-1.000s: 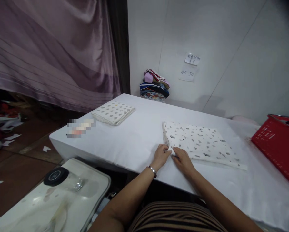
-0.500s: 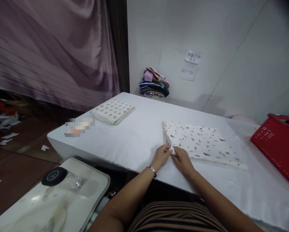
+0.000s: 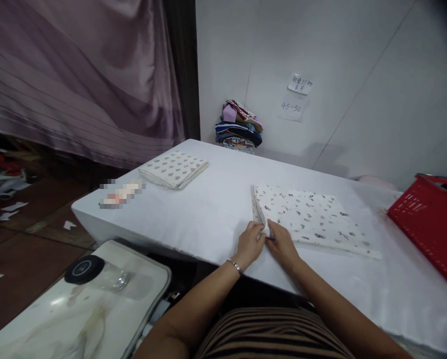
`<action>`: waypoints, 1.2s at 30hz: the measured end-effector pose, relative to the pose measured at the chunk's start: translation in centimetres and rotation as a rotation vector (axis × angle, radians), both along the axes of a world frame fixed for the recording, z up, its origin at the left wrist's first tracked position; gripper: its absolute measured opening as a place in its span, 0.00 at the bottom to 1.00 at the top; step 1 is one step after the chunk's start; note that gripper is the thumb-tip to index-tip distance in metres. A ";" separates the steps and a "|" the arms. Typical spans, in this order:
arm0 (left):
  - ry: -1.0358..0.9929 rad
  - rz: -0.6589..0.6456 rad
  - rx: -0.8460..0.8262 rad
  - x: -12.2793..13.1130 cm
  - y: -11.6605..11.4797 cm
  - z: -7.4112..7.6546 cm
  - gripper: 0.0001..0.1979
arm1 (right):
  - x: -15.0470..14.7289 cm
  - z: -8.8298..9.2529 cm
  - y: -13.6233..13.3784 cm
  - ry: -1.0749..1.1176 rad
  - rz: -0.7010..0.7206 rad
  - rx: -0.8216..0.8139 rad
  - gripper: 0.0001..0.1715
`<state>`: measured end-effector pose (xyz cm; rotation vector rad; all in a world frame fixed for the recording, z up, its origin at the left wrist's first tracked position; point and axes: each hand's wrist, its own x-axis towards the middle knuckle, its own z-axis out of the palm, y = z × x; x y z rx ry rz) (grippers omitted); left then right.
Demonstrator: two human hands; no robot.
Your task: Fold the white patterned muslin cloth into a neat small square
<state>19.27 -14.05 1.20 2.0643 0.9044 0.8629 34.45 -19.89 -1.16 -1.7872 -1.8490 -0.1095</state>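
Observation:
A folded white cloth with small dark prints lies on the white table in front of me. My left hand and my right hand meet at its near left corner. Both pinch the cloth's layered edge there, fingers closed on it. A bracelet shows on my left wrist. A second folded cloth with grey prints lies further left on the table, away from both hands.
A red plastic basket stands at the table's right end. A pile of coloured clothes sits at the far edge by the wall. A white case with a black disc is low on my left. Purple curtain hangs behind.
Both hands stayed at the cloth's near left corner, shifting slightly up along its edge and closing on it. The view tilted a little.

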 end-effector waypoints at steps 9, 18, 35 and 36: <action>0.076 -0.041 0.024 -0.3 -0.2 0.6 0.14 | -0.3 0.2 1.0 0.149 -0.109 0.008 0.38; 0.203 -0.026 -0.163 0.2 3.0 0.8 0.18 | 0.1 -0.6 1.1 0.285 -0.150 0.033 0.35; 0.227 -0.320 -0.307 -1.2 4.4 2.9 0.11 | 0.7 1.0 0.1 0.248 0.122 0.027 0.38; 0.222 -0.311 -0.298 -1.3 4.3 2.8 0.09 | 0.8 1.5 0.3 0.230 0.168 0.014 0.40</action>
